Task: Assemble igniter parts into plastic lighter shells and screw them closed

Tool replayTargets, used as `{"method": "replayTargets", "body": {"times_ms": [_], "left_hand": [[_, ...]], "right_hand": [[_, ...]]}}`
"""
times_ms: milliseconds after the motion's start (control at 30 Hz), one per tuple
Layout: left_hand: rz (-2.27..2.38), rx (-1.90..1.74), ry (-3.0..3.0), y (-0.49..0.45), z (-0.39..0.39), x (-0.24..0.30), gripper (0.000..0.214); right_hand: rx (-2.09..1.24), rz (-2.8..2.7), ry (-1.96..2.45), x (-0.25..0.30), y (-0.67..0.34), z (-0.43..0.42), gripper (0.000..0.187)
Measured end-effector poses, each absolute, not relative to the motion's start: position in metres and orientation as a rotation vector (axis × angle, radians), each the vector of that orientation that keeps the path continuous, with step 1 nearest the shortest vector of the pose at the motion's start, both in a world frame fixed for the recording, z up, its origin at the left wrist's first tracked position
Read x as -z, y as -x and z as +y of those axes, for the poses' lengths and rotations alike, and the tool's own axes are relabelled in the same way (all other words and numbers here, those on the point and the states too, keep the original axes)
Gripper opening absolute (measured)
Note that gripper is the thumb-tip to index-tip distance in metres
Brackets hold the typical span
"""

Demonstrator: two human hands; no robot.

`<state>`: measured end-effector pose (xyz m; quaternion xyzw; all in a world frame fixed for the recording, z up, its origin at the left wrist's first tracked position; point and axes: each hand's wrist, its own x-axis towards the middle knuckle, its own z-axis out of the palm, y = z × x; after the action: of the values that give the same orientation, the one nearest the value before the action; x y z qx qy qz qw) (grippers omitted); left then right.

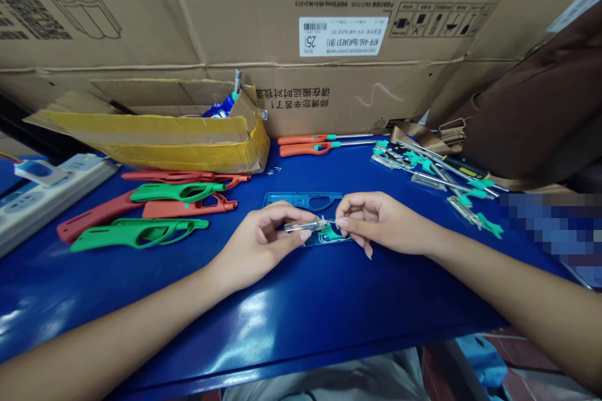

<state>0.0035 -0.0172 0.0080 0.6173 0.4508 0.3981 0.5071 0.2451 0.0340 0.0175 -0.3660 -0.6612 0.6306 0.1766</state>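
My left hand [256,241] is closed around a small clear lighter fuel tank [301,225], held lengthwise with its fitting end toward the right. At that end, my right hand [376,222] pinches a thin pale strand [333,222] between thumb and forefinger. Beneath both hands lies a blue lighter casing half [301,199] on the table, its trigger opening visible. A green lighter part [329,235] shows just below the tank, partly hidden by the fingers.
Red and green casing halves [141,232] lie at left, before a yellow-taped carton [188,135]. Two orange lighters [305,149] lie behind. Metal rods with tanks and green parts [442,175] are heaped at right. A power strip [56,194] runs along the left edge.
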Motion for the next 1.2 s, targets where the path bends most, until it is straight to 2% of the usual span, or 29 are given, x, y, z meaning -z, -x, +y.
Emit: {"method": "replayTargets", "body": {"times_ms": [267, 567, 1200], "left_hand": [[1.114, -0.922, -1.394, -0.0093, -0.0203, -0.0123, 0.028], [1.116, -0.927, -1.377, -0.0089, -0.0213, -0.0108, 0.027], [1.15, -0.899, -1.357, -0.0093, -0.0198, -0.0098, 0.033]], "right_hand": [[-1.795, -1.851, 1.055, -0.021, -0.2433, 0.032, 0.036], [-1.787, -1.899, 1.011, -0.022, -0.2435, 0.0315, 0.043], [-1.793, -1.914, 0.993, -0.0217, -0.2444, 0.0318, 0.041]]}}
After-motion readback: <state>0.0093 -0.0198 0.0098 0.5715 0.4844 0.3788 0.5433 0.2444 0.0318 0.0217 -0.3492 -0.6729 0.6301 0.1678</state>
